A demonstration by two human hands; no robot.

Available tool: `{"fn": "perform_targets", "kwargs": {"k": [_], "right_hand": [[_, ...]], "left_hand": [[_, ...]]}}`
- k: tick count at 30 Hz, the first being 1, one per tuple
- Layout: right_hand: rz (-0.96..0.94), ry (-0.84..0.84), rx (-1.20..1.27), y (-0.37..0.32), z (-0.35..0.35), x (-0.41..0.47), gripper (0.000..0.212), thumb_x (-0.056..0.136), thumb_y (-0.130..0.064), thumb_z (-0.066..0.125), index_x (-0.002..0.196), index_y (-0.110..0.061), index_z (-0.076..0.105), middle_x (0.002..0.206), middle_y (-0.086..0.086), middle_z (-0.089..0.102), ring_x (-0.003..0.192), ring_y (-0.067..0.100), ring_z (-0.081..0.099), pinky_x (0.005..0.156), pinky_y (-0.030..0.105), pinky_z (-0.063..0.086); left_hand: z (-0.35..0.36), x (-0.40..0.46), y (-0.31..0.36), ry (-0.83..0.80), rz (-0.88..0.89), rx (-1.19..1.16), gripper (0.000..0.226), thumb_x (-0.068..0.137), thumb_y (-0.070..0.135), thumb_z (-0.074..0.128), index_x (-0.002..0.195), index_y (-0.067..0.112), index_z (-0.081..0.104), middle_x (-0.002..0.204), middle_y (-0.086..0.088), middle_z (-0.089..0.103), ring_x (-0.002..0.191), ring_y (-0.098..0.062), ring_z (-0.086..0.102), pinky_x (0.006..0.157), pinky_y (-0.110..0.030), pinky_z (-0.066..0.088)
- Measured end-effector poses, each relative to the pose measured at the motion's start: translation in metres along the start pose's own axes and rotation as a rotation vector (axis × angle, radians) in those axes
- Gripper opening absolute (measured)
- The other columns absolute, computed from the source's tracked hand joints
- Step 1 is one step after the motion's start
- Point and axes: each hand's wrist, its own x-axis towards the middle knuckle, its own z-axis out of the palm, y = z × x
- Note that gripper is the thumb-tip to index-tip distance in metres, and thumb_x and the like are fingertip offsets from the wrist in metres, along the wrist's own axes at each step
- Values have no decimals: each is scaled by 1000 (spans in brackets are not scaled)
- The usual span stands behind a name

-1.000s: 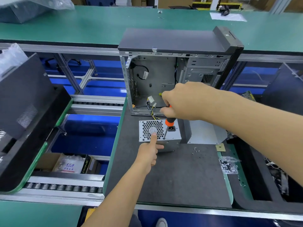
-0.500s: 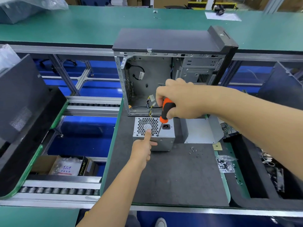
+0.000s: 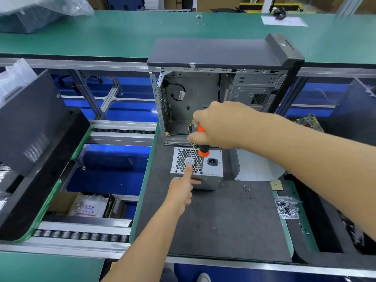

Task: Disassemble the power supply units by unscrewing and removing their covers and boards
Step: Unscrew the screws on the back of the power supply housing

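- Centrally, the power supply unit (image 3: 211, 171) sits on the dark mat (image 3: 219, 220), its perforated fan face and black socket turned upward, just near of the open computer case (image 3: 203, 94).
- The right hand (image 3: 221, 125) is curled round the orange-and-black handle of a screwdriver (image 3: 202, 148); the shaft runs down to the unit's near edge, between grille and socket.
- The left hand (image 3: 181, 190) has its index finger straight, the tip pressing on the round hub of the grille, the thumb out against the unit's near side, the other fingers folded and holding nothing.
- A few loose screws (image 3: 245, 189) lie on the mat right of the unit; a clear bag of dark small parts (image 3: 286, 208) lies farther right.
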Motion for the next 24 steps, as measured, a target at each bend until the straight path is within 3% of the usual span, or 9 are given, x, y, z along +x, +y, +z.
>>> {"fn": "perform_targets", "kwargs": {"k": [2, 4, 7, 9, 11, 14, 19, 21, 24], "right_hand": [[-81, -115, 86, 1, -6, -2, 28, 96, -50, 49, 108, -25, 49, 89, 3, 48, 80, 27, 50, 64, 36, 40], [-129, -200, 131, 3, -9, -2, 14, 96, -38, 53, 108, -34, 47, 102, -1, 43, 95, 26, 45, 65, 35, 36], [-165, -241, 133, 5, -12, -4, 22, 95, -24, 53, 103, -43, 46, 101, -5, 33, 93, 22, 37, 56, 31, 28], [-144, -233, 164, 6, -11, -7, 13, 95, -43, 56, 101, -40, 46, 99, -5, 36, 94, 23, 42, 56, 30, 28], [-52, -171, 121, 5, -6, -7, 50, 85, -77, 39, 99, -29, 44, 85, -4, 37, 85, 25, 47, 54, 31, 28], [-6, 10, -191, 0, -2, -6, 70, 83, -79, 10, 88, -18, 45, 69, 0, 29, 66, 26, 39, 48, 30, 23], [-116, -38, 5, 8, 0, -4, 33, 101, -50, 41, 111, -19, 47, 79, 3, 43, 76, 29, 50, 65, 38, 46], [-161, -124, 178, 9, -2, -3, 28, 98, -41, 54, 117, -23, 45, 99, 0, 51, 87, 23, 50, 69, 36, 42], [-187, -204, 300, 9, -6, -5, 27, 95, -30, 59, 118, -33, 45, 106, -6, 41, 100, 21, 40, 75, 35, 40]], "left_hand": [[0, 0, 0, -2, -1, -2, 73, 92, 72, 47, 95, 4, 75, 58, 5, 23, 46, -11, 15, 39, -24, 14], [0, 0, 0, -4, -9, -2, 73, 92, 72, 47, 95, 4, 75, 60, 4, 23, 47, -11, 15, 40, -25, 14], [1, 0, 1, -3, -16, -5, 73, 91, 72, 47, 96, 4, 75, 59, 4, 23, 47, -12, 15, 41, -25, 14], [1, 0, 0, -6, -18, -9, 73, 91, 72, 47, 95, 4, 75, 58, 5, 23, 46, -11, 16, 40, -24, 14], [0, 0, 0, -4, -14, -15, 74, 91, 73, 48, 94, 4, 75, 58, 5, 24, 45, -11, 16, 40, -24, 14], [0, 2, -1, -4, -19, -8, 74, 90, 73, 49, 94, 5, 75, 59, 4, 24, 47, -11, 16, 40, -25, 14], [-1, 2, -1, -8, -22, -5, 74, 90, 74, 48, 95, 5, 75, 60, 4, 24, 46, -11, 16, 39, -25, 14], [-1, 2, -1, -7, -26, -6, 74, 90, 74, 48, 95, 5, 75, 59, 4, 24, 46, -11, 16, 39, -25, 14], [-1, 1, -1, -16, -30, -6, 74, 89, 74, 48, 96, 5, 75, 58, 5, 23, 46, -11, 15, 40, -25, 14]]}}
